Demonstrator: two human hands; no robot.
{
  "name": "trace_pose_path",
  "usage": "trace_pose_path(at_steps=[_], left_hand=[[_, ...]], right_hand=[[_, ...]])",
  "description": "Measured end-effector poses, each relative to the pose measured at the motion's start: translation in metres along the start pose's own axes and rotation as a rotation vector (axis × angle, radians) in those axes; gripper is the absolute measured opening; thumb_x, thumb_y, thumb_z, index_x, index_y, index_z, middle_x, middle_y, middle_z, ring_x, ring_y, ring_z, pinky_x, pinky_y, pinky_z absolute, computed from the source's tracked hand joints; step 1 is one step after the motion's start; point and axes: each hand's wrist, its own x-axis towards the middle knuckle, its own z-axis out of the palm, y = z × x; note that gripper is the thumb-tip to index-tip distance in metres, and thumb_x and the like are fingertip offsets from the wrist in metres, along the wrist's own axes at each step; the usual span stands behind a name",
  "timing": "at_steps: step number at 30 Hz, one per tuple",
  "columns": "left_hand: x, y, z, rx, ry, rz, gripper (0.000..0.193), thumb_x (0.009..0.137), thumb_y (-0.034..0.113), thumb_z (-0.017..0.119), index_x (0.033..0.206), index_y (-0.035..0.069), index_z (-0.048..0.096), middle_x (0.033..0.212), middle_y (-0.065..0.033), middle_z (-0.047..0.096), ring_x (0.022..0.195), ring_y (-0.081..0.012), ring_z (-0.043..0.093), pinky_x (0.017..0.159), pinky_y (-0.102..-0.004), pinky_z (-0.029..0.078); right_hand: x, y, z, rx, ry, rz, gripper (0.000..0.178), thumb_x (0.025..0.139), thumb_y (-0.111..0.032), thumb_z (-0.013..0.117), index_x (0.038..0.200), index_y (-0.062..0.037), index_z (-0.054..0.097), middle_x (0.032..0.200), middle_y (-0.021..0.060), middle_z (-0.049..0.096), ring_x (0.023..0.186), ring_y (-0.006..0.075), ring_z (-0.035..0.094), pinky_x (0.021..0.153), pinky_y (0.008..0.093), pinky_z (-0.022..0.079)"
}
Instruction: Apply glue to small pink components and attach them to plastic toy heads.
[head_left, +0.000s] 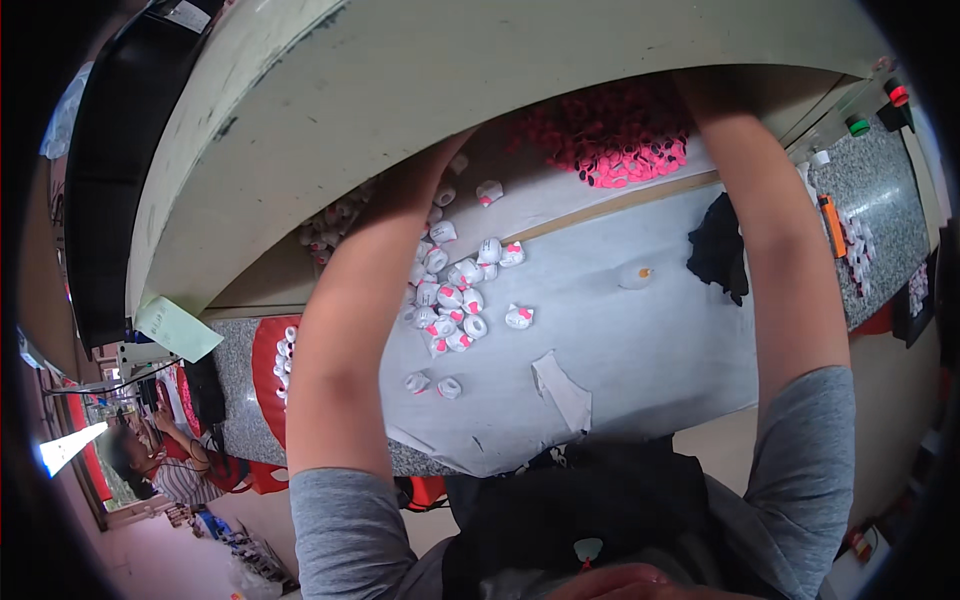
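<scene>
Both my forearms, the left one (350, 310) and the right one (785, 240), reach forward beneath the overhanging edge of a large cream-coloured machine housing (420, 80). That housing hides my left hand and my right hand, so what they hold or touch does not show. Beside my left forearm lies a loose cluster of small white cat-head-shaped pieces with pink bows (450, 300). Toward the far side, between my arms, is a heap of small bright pink pieces (630, 160), partly in shadow under the housing.
Pale sheeting (600, 300) covers the worktop, with a torn white scrap (563, 390) and a black cloth (718, 248) on it. At right, an orange tool (832, 226) and white pieces (858, 255) lie on a speckled counter. Another person (165, 460) sits at far left.
</scene>
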Motion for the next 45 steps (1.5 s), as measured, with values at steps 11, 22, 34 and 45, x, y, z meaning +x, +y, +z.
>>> trace_pose_path(at_steps=[11, 22, 34, 45], left_hand=[[0.004, 0.035, 0.036, -0.28, 0.11, 0.243, 0.033, 0.075, 0.022, 0.049, 0.102, 0.003, 0.048, 0.096, -0.0135, 0.053, 0.087, -0.0273, 0.051, 0.073, -0.0336, 0.041], [0.023, 0.041, 0.022, -0.204, 0.277, 0.464, 0.028, 0.08, 0.024, 0.042, 0.094, 0.002, 0.052, 0.089, -0.0149, 0.054, 0.084, -0.0277, 0.051, 0.073, -0.0347, 0.04], [-0.006, 0.081, 0.041, -0.252, -0.04, 0.476, 0.039, 0.08, 0.025, 0.042, 0.112, 0.002, 0.038, 0.11, -0.0184, 0.041, 0.104, -0.0301, 0.037, 0.088, -0.0349, 0.029], [0.059, 0.061, 0.055, -0.174, 0.094, 0.476, 0.032, 0.081, 0.026, 0.042, 0.105, 0.004, 0.046, 0.102, -0.0144, 0.049, 0.095, -0.0289, 0.044, 0.081, -0.0351, 0.035]], right_hand=[[0.035, -0.005, -0.017, -0.248, 0.155, -0.158, 0.037, 0.075, -0.031, 0.049, 0.103, -0.0066, 0.049, 0.102, 0.0096, 0.051, 0.094, 0.0235, 0.047, 0.08, 0.0344, 0.038], [0.017, -0.083, -0.088, 0.361, -0.788, 0.013, 0.056, 0.069, -0.041, 0.054, 0.112, -0.0063, 0.041, 0.108, 0.0151, 0.045, 0.101, 0.0279, 0.042, 0.085, 0.0338, 0.033], [-0.005, -0.021, -0.065, -0.017, -0.374, -0.276, 0.048, 0.075, -0.04, 0.047, 0.115, -0.0137, 0.039, 0.117, 0.0098, 0.038, 0.108, 0.0272, 0.034, 0.09, 0.037, 0.026], [0.019, -0.004, -0.025, 0.05, 0.054, -0.2, 0.042, 0.07, -0.038, 0.052, 0.096, -0.0062, 0.052, 0.094, 0.0106, 0.054, 0.087, 0.0267, 0.05, 0.075, 0.035, 0.039]])
